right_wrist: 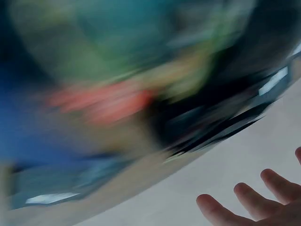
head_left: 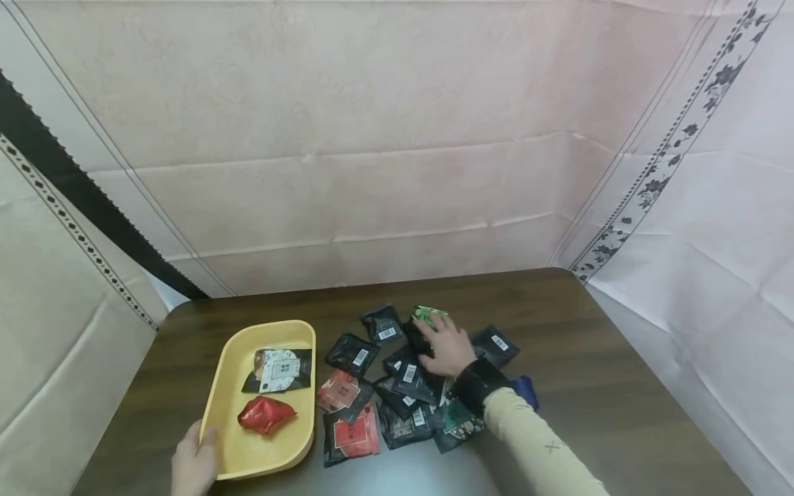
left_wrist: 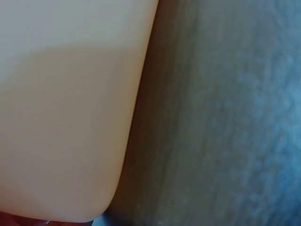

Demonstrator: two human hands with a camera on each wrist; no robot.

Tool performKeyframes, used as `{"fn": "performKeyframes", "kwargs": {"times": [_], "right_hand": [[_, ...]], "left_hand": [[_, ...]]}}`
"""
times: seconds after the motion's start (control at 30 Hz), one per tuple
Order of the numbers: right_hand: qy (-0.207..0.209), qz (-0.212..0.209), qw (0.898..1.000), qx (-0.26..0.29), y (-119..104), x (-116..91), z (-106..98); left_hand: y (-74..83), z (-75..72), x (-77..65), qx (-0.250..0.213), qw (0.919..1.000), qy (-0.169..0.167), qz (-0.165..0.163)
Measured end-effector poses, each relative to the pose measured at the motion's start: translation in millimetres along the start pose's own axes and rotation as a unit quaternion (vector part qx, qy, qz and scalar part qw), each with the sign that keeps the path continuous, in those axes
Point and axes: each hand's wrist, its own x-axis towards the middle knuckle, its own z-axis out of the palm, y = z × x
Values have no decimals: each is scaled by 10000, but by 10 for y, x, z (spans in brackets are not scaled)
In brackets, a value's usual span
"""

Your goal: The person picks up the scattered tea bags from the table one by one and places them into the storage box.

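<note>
My left hand (head_left: 195, 460) grips the near left corner of a yellow plastic tray (head_left: 267, 451), thumb at the rim. Inside the tray lie a black-and-white packet (head_left: 282, 370) and a crinkled red foil packet (head_left: 265, 415). The left wrist view is filled by the tray's pale side (left_wrist: 70, 132) and the tabletop. Over the far part of a pile of black packets (head_left: 406, 372) is my right hand (head_left: 448, 348), its fingers spread. Just beyond its fingertips a green packet (head_left: 429, 313) shows. In the right wrist view the packets are blurred and the fingers (right_wrist: 218, 212) look extended.
Red-and-black packets (head_left: 353, 430) lie between tray and pile. A dark green packet (head_left: 459, 420) and a blue packet (head_left: 525, 390) sit near my right forearm. The brown wooden table (head_left: 589, 386) ends at pale cloth hangings (head_left: 372, 172) behind and on both sides.
</note>
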Motion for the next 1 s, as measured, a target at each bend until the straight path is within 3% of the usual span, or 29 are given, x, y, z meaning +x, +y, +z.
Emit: {"fn": "performKeyframes", "kwargs": {"times": [0.2, 0.33, 0.47, 0.53, 0.63, 0.83, 1.0], "right_hand": [[-201, 700, 9973, 44, 563, -128, -3], [-702, 1163, 9907, 15, 793, -183, 8], [-1243, 1503, 9801, 362, 886, -233, -2], [-1307, 1540, 9778, 550, 903, -240, -7], [-1258, 1584, 9775, 600, 930, -226, 3], [-1241, 1710, 9772, 210, 960, -188, 35], [-935, 1336, 9865, 143, 972, -142, 100]], "left_hand": [[-8, -34, -10, 12, 9999, -70, -75], [0, -39, -10, 5, 9999, -139, -95], [7, -32, -13, 10, 9998, -183, -81], [9, -31, -15, 6, 9998, -198, -85], [10, -34, -14, 28, 9997, -230, -116], [9, -33, -19, -4, 9993, -332, -187], [27, -23, -23, -6, 9997, -180, -147]]}}
